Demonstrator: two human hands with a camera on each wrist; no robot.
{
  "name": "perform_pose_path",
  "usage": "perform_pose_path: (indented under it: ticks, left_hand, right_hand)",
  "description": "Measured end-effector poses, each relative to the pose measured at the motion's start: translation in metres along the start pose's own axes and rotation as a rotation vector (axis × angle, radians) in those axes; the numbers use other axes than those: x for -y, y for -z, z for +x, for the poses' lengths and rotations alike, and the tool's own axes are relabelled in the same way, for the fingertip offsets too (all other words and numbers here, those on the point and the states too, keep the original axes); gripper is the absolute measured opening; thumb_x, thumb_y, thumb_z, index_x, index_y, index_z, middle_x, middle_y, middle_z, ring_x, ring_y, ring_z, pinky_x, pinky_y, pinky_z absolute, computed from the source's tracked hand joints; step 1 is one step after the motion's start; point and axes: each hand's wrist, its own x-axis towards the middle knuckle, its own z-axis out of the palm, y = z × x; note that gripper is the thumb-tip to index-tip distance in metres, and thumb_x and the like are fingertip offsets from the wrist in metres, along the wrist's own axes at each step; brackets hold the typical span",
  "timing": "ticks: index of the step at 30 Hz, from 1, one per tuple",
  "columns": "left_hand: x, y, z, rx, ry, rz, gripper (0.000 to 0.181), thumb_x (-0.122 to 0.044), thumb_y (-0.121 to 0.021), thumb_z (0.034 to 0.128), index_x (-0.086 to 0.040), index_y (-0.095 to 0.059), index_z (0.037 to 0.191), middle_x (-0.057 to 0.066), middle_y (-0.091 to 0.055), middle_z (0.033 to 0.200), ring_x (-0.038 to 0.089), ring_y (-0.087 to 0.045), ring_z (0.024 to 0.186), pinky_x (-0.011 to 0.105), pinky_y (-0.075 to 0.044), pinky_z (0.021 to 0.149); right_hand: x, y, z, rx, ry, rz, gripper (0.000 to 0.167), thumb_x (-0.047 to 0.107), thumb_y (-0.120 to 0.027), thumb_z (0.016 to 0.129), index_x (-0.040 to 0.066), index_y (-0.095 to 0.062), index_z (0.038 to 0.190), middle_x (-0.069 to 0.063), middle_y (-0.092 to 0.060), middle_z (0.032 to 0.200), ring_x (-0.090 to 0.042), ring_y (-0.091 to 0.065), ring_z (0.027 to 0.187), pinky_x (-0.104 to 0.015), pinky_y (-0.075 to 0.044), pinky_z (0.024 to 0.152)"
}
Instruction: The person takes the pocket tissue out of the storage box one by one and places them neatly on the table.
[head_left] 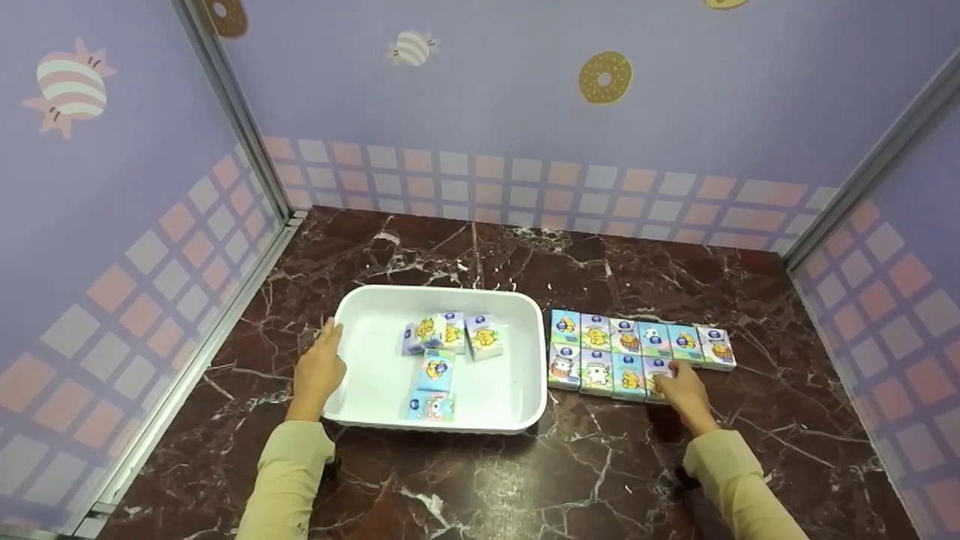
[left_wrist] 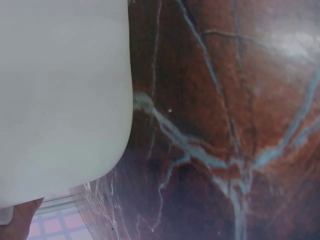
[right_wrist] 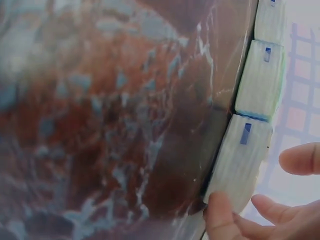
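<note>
My left hand point(head_left: 319, 371) grips the left rim of a white plastic tub point(head_left: 495, 394). In the left wrist view the tub's pale wall point(left_wrist: 60, 90) covers much of the left side, and only a bit of the hand point(left_wrist: 20, 220) shows below it. Several small cartoon-printed tissue packs point(head_left: 435, 371) lie loosely in the tub. My right hand point(head_left: 684, 394) touches the right end of the last tissue pack point(head_left: 657, 367) in the near row. In the right wrist view one fingertip point(right_wrist: 220, 210) rests against that pack's end, while the thumb stands apart above it.
Right of the tub, more tissue packs point(head_left: 596, 330) lie flat in two rows, edges touching; the far row reaches further right. Everything stands on a dark red marble-patterned surface point(head_left: 585, 465). Purple printed panels point(head_left: 487, 97) enclose it at the back and both sides.
</note>
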Motion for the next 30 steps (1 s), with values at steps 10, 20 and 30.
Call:
perform_pose_path:
  ticks: [10, 20, 30]
  left_hand:
    - [0.001, -0.001, 0.0, -0.021, -0.008, -0.021, 0.052, 0.006, -0.042, 0.0766, -0.001, -0.045, 0.128, 0.016, -0.037, 0.138, 0.015, -0.029, 0.036, 0.029, -0.029, 0.039]
    - [0.0, 0.0, 0.0, -0.041, -0.022, -0.025, 0.051, 0.007, -0.043, 0.0764, 0.0, -0.046, 0.127, 0.017, -0.039, 0.136, 0.015, -0.029, 0.037, 0.029, -0.029, 0.041]
    - [0.002, -0.002, 0.001, -0.024, -0.011, -0.01, 0.051, 0.006, -0.043, 0.0769, 0.0, -0.045, 0.128, 0.017, -0.038, 0.137, 0.015, -0.029, 0.037, 0.029, -0.029, 0.041]
  right_hand:
    - [0.03, 0.005, -0.001, -0.078, 0.074, -0.026, 0.053, 0.023, -0.047, 0.083, 0.002, -0.036, 0.131, -0.026, -0.039, 0.131, -0.044, -0.036, 0.109, -0.049, -0.037, 0.075]
    - [0.07, -0.01, -0.01, -0.044, 0.278, 0.207, 0.05, 0.01, -0.051, 0.081, -0.002, -0.038, 0.127, -0.027, -0.037, 0.131, -0.042, -0.04, 0.115, -0.051, -0.036, 0.093]
    - [0.116, -0.042, -0.029, 0.048, 0.451, 0.319, 0.044, 0.002, -0.056, 0.074, -0.003, -0.048, 0.117, -0.024, -0.05, 0.118, -0.039, -0.045, 0.108, -0.048, -0.038, 0.089]
